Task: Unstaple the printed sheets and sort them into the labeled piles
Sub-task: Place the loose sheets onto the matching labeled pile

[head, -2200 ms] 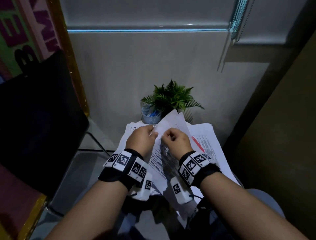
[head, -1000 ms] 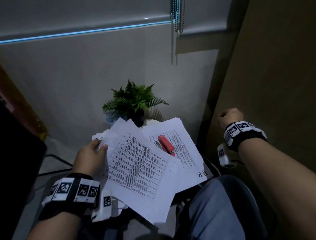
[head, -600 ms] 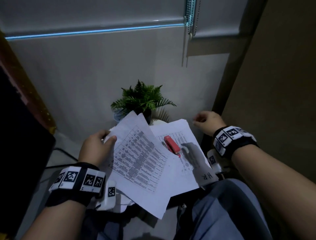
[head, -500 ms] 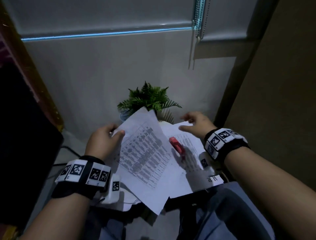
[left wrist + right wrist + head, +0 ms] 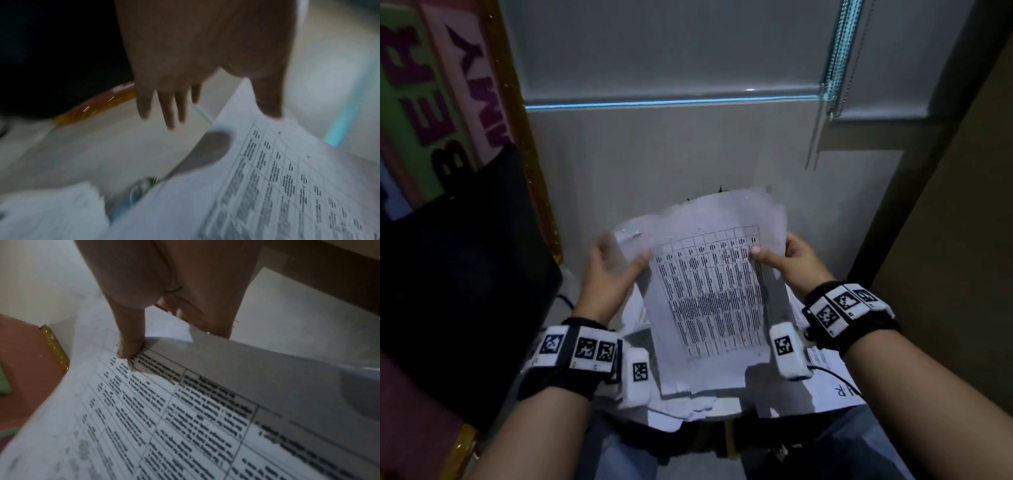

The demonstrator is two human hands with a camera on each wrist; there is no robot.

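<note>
Head view shows the right hand (image 5: 796, 262) at frame centre-right, thumb on top and fingers beneath, pinching the printed sheets (image 5: 709, 291) at their right edge. Opposite, the left hand (image 5: 609, 274) lies with fingers straight, its thumb just touching the left edge. Sheets' long axis runs top to bottom above the piles (image 5: 828, 383) at lower right, nearer the right hand.

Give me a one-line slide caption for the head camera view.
Both hands lift printed table sheets above the paper piles, right hand pinching one edge, left hand at the other.
</note>
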